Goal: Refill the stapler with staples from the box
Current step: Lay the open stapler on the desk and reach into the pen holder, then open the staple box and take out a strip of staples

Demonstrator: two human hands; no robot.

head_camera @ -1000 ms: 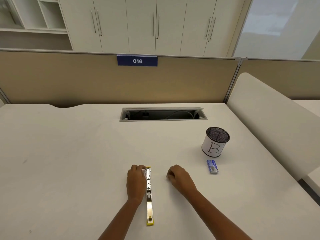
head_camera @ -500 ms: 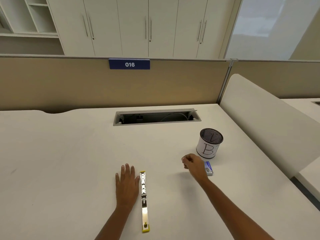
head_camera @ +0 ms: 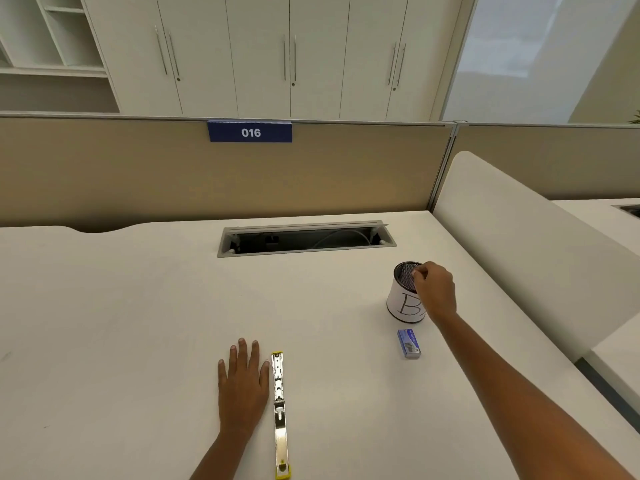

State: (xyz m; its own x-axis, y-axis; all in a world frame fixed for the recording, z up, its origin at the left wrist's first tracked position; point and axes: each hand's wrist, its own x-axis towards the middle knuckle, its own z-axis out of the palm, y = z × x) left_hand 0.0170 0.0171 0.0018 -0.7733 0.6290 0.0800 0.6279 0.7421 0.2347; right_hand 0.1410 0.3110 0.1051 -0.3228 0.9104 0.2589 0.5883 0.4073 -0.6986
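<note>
Stapler (head_camera: pixel 280 410) opened flat, axis near-to-far, left fingers (head_camera: pixel 242 353) straight alongside, right fingers (head_camera: pixel 421 276) curled over cup (head_camera: pixel 398 301), grasp unclear

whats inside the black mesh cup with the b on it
Only the dark mesh inner wall of the cup shows. The right hand, fingers curled, covers part of the opening; the bottom and any contents are hidden.

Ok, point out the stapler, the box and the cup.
stapler (head_camera: pixel 280 412): head view, on the hinge at its middle.
box (head_camera: pixel 409 344): head view, on its blue top face.
cup (head_camera: pixel 397 300): head view, on the white label beside the B.
</note>
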